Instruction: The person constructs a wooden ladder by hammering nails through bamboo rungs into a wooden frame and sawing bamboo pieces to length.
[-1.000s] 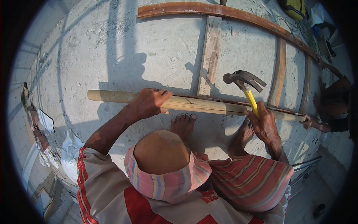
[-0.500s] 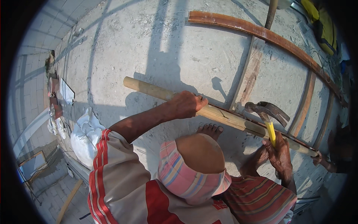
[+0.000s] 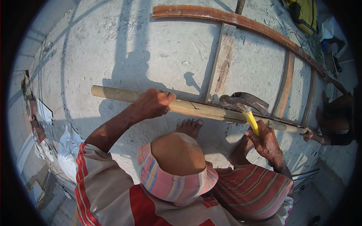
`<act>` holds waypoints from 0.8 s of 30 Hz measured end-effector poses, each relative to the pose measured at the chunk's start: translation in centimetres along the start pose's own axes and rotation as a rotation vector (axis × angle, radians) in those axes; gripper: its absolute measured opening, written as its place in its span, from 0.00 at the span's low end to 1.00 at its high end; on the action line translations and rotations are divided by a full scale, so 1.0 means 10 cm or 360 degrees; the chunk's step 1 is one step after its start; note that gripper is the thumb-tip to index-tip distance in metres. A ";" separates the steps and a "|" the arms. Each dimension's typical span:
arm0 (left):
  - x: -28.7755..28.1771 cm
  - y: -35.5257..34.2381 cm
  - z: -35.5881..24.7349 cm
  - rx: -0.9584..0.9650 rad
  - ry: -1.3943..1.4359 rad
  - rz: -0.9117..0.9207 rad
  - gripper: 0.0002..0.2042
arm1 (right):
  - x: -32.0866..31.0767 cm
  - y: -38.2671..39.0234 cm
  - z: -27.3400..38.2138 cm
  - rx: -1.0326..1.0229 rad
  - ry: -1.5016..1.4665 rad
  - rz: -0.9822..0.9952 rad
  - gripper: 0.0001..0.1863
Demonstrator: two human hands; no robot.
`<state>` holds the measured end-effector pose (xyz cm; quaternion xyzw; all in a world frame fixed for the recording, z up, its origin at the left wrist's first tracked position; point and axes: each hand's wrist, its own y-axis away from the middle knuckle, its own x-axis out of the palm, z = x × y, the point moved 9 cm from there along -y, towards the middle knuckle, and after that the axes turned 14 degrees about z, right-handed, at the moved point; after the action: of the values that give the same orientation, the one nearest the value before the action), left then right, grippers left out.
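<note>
A pale, dusty floor (image 3: 169, 56) lies in sun and hard shadow, with paving (image 3: 18, 113) toward the left rim. On the floor, a red-brown plank (image 3: 211, 14) meets crosspieces (image 3: 221, 64) running toward the person. A yellow bag (image 3: 304, 17) sits upper right; a white sack (image 3: 69, 152) and bricks (image 3: 34, 124) are at left. The pole (image 3: 205, 109) spans the view beyond the bare toes, its right end in a co-worker's hand (image 3: 308, 134). The left hand's (image 3: 154, 104) fingers curl over the pole; the right hand's (image 3: 266, 142) wrap the yellow handle of the hammer (image 3: 251, 123), its head over the pole, contact unclear. Knees in striped cloth (image 3: 250, 192) block part of the legs; the co-worker is dark and cut off by the rim.
</note>
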<state>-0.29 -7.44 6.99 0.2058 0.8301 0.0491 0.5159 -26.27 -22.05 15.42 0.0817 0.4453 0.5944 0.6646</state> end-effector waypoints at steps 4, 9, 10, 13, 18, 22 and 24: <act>0.03 -0.03 -0.04 -0.0023 -0.0064 0.0009 0.13 | -0.04 0.01 0.11 -0.0004 -0.0046 0.0075 0.18; 0.10 -0.05 0.01 -0.0155 -0.0117 0.0113 0.14 | -0.21 0.01 0.45 -0.0081 -0.0125 0.0078 0.17; 0.09 -0.02 0.02 -0.0161 -0.0127 0.0107 0.14 | -0.28 0.04 0.50 -0.0071 -0.0139 0.0076 0.17; 0.09 -0.01 0.00 -0.0107 -0.0079 0.0058 0.14 | -0.30 0.11 0.43 0.0001 -0.0225 0.0134 0.19; 0.12 -0.06 0.03 -0.0133 -0.0130 0.0081 0.13 | 0.00 0.16 -0.14 0.0048 -0.0177 0.0075 0.21; 0.08 0.00 0.04 -0.0257 -0.0127 0.0179 0.13 | 0.00 0.15 -0.07 -0.0095 -0.0026 -0.0019 0.19; 0.13 -0.01 0.07 -0.0260 -0.0163 0.0213 0.15 | -0.04 0.13 0.07 -0.0278 -0.0027 -0.0099 0.18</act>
<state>-0.16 -7.12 5.59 0.2203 0.7802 0.1404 0.5683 -26.70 -21.76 16.87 0.0145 0.3884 0.6093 0.6911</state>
